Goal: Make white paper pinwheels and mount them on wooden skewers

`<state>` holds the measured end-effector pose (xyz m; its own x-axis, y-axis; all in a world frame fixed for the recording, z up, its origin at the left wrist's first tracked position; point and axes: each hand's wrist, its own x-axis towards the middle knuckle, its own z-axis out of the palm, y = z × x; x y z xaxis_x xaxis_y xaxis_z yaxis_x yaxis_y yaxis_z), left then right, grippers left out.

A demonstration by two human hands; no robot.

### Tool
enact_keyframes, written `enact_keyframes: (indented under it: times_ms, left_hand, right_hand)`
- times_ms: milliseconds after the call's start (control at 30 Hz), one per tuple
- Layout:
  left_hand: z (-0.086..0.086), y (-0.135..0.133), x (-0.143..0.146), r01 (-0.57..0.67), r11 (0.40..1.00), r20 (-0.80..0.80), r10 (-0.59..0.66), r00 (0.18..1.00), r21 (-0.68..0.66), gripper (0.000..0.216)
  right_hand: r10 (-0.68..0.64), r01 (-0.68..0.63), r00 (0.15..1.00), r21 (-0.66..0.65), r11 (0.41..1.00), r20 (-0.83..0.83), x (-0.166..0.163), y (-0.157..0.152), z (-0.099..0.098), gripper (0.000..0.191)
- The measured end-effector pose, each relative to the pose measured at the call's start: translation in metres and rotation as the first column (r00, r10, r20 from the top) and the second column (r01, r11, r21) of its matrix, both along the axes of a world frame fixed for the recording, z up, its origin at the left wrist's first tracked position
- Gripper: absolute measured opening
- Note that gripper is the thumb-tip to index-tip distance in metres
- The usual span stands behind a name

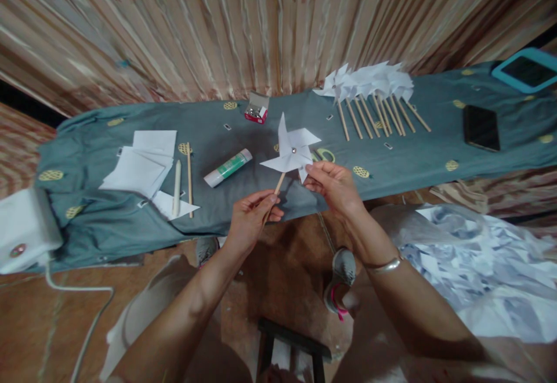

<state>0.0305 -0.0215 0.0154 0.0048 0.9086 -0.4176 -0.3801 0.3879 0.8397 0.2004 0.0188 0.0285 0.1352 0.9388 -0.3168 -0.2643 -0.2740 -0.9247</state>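
so we pinch the thin wooden stick (279, 184) firmly with left hand (253, 216), right hand (334, 187) lightly nipping the white paper pinwheel (290, 150).

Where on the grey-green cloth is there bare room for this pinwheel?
Bare grey-green cloth lies between the row of finished white pinwheels and the black phone, and between the stack of white paper squares and the small red box. Crowded: under those pinwheels' sticks.

One head-worn camera looks forward and steeply down, close above the left hand (252, 216) and right hand (333, 187). The long grey-green cloth-covered table (435, 139) lies beyond them, the brown floor (282, 273) beneath.
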Motion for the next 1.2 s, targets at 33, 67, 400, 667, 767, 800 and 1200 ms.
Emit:
enact_keyframes:
  times_ms: [33, 67, 400, 667, 767, 800, 1200]
  left_hand:
    - [0.001, 0.0, 0.0, 0.0, 1.0, -0.003, 0.0, 1.0, 0.0, 0.041]
    - [0.001, 0.0, 0.0, 0.0, 1.0, -0.006, 0.0, 1.0, -0.001, 0.042]
    - [0.001, 0.002, 0.001, -0.009, 1.0, -0.003, 0.009, 1.0, -0.002, 0.041]
    - [0.003, 0.003, 0.002, -0.01, 1.0, -0.002, 0.01, 1.0, 0.007, 0.041]
    - [0.002, 0.002, 0.001, -0.004, 1.0, -0.007, 0.005, 1.0, 0.006, 0.042]
    - [0.002, 0.002, 0.001, -0.005, 1.0, -0.01, 0.005, 1.0, 0.006, 0.042]
    - [0.0, 0.001, 0.004, 0.006, 1.0, 0.001, -0.006, 1.0, 0.01, 0.041]
  right_hand:
    - [0.009, -0.009, 1.0, -0.007, 1.0, -0.006, -0.001, 0.0, 0.001, 0.04]
    - [0.015, -0.015, 1.0, -0.011, 1.0, -0.013, -0.001, -0.001, 0.001, 0.04]
    - [0.067, -0.071, 0.992, -0.029, 0.997, -0.109, -0.006, -0.005, 0.003, 0.042]
    - [0.115, -0.121, 0.984, -0.038, 0.992, -0.138, -0.01, -0.008, 0.004, 0.038]
    - [0.124, -0.129, 0.982, -0.027, 0.991, -0.142, -0.012, -0.01, 0.003, 0.037]
    - [0.126, -0.13, 0.982, -0.023, 0.991, -0.139, -0.012, -0.01, 0.003, 0.036]
    - [0.154, -0.158, 0.98, -0.026, 0.987, -0.126, -0.018, -0.011, 0.005, 0.039]
